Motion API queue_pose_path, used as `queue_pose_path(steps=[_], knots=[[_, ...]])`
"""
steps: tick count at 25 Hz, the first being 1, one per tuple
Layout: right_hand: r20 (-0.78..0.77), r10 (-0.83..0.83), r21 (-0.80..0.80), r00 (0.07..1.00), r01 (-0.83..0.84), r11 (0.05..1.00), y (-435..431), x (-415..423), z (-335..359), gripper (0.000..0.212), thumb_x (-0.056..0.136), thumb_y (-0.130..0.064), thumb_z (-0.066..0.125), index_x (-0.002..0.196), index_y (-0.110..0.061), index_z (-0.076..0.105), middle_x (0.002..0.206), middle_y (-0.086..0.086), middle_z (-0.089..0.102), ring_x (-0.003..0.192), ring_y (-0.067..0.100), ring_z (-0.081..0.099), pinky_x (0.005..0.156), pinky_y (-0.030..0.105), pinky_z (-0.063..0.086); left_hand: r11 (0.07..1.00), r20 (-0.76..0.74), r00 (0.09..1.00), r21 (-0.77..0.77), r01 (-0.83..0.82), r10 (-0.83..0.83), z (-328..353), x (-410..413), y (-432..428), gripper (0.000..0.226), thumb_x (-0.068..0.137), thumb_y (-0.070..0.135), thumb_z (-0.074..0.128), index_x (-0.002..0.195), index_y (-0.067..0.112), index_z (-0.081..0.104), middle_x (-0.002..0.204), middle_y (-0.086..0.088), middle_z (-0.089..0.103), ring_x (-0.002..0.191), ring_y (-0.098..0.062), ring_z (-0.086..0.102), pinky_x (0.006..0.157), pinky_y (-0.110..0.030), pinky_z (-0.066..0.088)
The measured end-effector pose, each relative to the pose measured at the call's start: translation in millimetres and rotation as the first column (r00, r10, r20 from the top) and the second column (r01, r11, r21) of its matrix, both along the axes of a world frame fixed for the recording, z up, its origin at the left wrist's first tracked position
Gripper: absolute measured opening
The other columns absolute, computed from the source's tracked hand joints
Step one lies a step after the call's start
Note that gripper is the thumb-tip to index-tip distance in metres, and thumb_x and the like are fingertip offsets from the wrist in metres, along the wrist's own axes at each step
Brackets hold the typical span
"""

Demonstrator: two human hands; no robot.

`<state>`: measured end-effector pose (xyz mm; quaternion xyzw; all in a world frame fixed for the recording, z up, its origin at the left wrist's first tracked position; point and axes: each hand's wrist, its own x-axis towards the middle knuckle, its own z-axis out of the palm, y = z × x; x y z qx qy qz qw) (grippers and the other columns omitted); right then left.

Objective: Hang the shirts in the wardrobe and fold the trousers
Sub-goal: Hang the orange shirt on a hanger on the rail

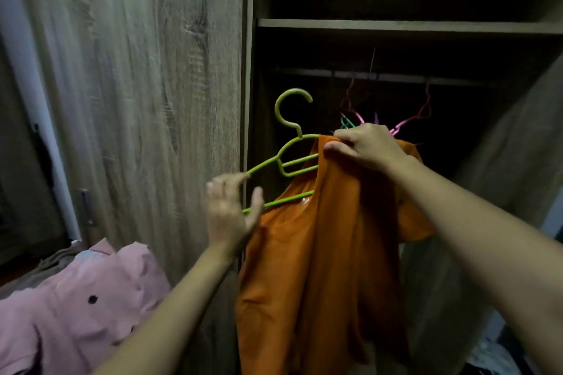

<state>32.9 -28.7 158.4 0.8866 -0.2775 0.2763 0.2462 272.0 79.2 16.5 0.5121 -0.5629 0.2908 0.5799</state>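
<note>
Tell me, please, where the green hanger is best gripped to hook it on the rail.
Grip the green hanger at its neck under the hook, coming from the left: the hook stands upright and clear, while the orange shirt covers its right half.

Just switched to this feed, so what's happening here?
A person is fitting a shirt onto a hanger in front of the open wardrobe. The left hand holds the hanger's end; the right hand pinches the shirt at the hanger's shoulder. It is not yet on the rail.
</note>
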Motion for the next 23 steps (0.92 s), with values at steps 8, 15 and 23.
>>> queue_pose_path(steps=[8, 15, 23], knots=[[-0.017, -0.007, -0.005, 1.0, 0.007, 1.0, 8, 0, 15, 0.06, 0.083, -0.068, 0.025, 0.088, -0.024, 0.066, 0.077, 0.0, 0.068, 0.069, 0.012, 0.057, 0.051, 0.018, 0.029, 0.78, 0.176, 0.904, 0.586, 0.221, -0.389, -15, -56, -21, 0.048, 0.091, 0.057, 0.031, 0.101, 0.02, 0.059, 0.096, 0.003, 0.061, 0.093, -0.013, 0.052, 0.084, -0.038, 0.041], [0.107, -0.227, 0.175, 0.968, 0.206, 0.963, 9, -67, 10, 0.061, 0.08, -0.064, 0.034, 0.109, -0.023, 0.068, 0.101, 0.008, 0.071, 0.094, 0.026, 0.064, 0.077, 0.034, 0.046, 0.866, 0.158, 0.921, 0.427, 0.261, -0.356, -39, 49, -17, 0.039, 0.094, 0.056, 0.032, 0.098, 0.027, 0.058, 0.087, 0.016, 0.054, 0.082, 0.002, 0.047, 0.07, -0.029, 0.038], [0.178, -0.255, 0.369, 0.95, 0.176, 0.912, 7, -85, -19, 0.06, 0.081, -0.063, 0.034, 0.113, -0.023, 0.067, 0.098, 0.005, 0.07, 0.086, 0.019, 0.064, 0.071, 0.028, 0.049, 0.793, 0.271, 0.847, 0.555, 0.249, -0.456, 58, 78, -35, 0.047, 0.082, 0.062, 0.044, 0.085, 0.022, 0.068, 0.075, 0.006, 0.058, 0.065, -0.005, 0.056, 0.06, -0.013, 0.042]])
